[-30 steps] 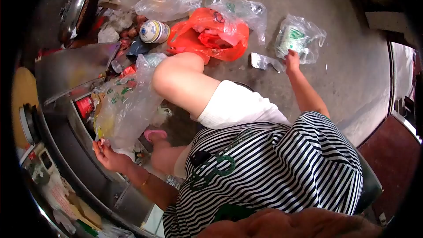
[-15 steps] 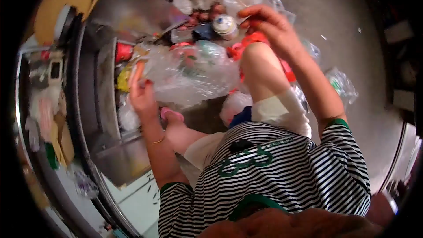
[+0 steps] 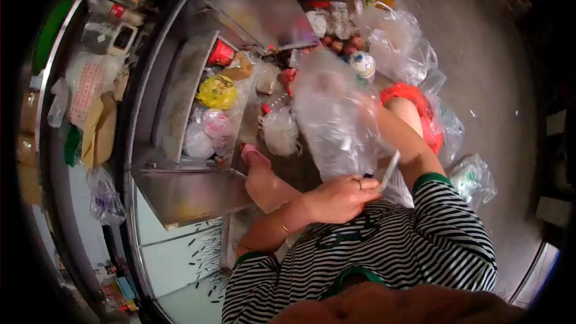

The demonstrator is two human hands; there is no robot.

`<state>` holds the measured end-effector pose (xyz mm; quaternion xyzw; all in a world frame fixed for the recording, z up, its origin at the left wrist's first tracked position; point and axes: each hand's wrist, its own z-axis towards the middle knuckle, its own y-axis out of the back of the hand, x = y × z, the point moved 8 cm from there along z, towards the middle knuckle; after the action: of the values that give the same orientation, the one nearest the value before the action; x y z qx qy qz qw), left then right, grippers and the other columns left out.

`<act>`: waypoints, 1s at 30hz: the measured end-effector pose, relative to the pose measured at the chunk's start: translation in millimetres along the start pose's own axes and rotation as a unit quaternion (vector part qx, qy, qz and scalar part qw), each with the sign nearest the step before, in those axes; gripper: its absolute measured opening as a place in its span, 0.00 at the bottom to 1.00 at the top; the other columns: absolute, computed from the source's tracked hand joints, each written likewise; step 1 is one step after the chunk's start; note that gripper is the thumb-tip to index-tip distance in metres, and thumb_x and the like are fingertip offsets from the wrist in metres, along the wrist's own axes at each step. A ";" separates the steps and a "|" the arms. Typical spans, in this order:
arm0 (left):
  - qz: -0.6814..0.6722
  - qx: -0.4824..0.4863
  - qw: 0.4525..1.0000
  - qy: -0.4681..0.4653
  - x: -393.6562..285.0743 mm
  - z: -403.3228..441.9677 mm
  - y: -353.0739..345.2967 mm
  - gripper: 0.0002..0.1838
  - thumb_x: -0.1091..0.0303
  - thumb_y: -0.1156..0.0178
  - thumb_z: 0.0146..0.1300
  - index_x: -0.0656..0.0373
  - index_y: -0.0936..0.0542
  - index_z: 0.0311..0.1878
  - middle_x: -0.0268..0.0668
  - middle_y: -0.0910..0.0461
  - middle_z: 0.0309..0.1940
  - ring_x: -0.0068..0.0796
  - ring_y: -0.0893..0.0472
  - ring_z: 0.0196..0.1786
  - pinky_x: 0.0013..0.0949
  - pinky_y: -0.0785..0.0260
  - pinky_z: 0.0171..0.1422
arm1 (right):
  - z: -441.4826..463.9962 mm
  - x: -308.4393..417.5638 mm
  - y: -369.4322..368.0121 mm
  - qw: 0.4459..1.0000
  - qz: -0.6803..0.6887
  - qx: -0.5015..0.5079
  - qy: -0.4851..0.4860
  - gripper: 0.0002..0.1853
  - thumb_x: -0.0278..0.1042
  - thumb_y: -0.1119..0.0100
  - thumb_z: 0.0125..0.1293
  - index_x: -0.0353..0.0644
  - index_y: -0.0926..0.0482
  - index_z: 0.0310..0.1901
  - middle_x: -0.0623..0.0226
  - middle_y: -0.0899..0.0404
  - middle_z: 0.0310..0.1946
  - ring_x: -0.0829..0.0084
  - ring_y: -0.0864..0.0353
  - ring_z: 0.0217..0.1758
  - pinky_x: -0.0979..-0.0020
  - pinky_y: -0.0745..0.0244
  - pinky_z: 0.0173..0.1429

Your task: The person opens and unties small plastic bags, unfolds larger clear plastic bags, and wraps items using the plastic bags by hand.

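A large clear plastic bag (image 3: 330,114) hangs upright in front of my body, partly blurred. At its lower end my left hand (image 3: 343,198) is closed, pinching the gathered plastic, and a whitish strip (image 3: 390,171) sticks out past the fingers. My right hand (image 3: 367,107) is at the bag's right side, covered by the plastic, its fingers hidden and blurred. A knotted clear bag (image 3: 280,131) with pale contents lies on the floor left of the big bag.
An open cabinet (image 3: 180,102) at left holds a yellow bag (image 3: 217,92), a red packet (image 3: 221,53) and whitish bags. A white patterned jar (image 3: 362,65), onion-like reddish bulbs (image 3: 348,46), a red bag (image 3: 414,105) and several clear bags (image 3: 399,42) are on the floor.
The big clear bag has come up and nearer my body. My left hand has moved right, from the cabinet onto the bag; my right hand has lowered behind the plastic. The view has shifted.
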<state>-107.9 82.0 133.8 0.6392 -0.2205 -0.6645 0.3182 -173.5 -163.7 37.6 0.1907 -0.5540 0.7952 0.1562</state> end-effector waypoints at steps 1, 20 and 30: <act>-0.009 0.045 0.998 0.050 22.8 -8.2 -16.6 0.19 0.78 0.45 0.48 0.61 0.25 0.48 0.44 0.27 0.48 0.43 0.25 0.48 0.37 0.32 0.52 | 9.3 3.3 3.8 0.998 0.059 0.010 0.022 0.26 0.45 0.48 0.60 0.43 0.36 0.58 0.53 0.31 0.53 0.57 0.30 0.56 0.52 0.35 0.58; -0.383 -0.565 0.684 0.256 174.2 -83.8 139.9 0.17 0.60 0.53 0.62 0.59 0.30 0.51 0.37 0.27 0.48 0.32 0.28 0.50 0.39 0.36 0.53 | -8.3 37.7 -72.7 0.991 0.044 0.110 -0.053 0.42 0.60 0.51 0.58 0.45 0.51 0.68 0.58 0.43 0.65 0.63 0.42 0.66 0.56 0.41 0.63; -0.515 -0.522 0.650 0.200 245.8 -82.4 175.1 0.16 0.71 0.48 0.57 0.61 0.28 0.49 0.35 0.23 0.41 0.29 0.24 0.43 0.33 0.31 0.50 | -8.8 14.2 6.9 0.950 -0.304 -0.030 -0.067 0.38 0.53 0.49 0.60 0.44 0.49 0.67 0.57 0.40 0.62 0.59 0.35 0.61 0.58 0.40 0.62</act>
<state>3.2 -204.5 75.0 0.4958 0.5965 -0.5830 0.2420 -190.4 -157.2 35.9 0.3981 -0.5023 0.6787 0.3585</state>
